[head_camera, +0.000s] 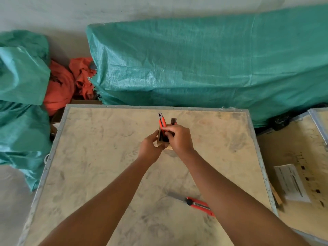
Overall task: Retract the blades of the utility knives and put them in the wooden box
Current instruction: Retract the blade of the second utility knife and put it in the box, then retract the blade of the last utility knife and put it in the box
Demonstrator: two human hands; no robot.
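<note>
A small wooden box (160, 142) stands upright near the middle of the plywood table (106, 174). My left hand (150, 147) grips its left side. My right hand (178, 139) holds a red utility knife (162, 122) that stands in the box with its upper end sticking out. A second red knife end (173, 121) shows just behind my right fingers. Another red utility knife (198, 205) lies flat on the table near my right forearm, its metal blade extended to the left.
Green tarpaulin covers a long bulk (204, 64) behind the table and bundles (21, 86) at the left, with orange cloth (67, 84) between them. A second plywood surface (292, 157) at the right carries a paper document (291, 182).
</note>
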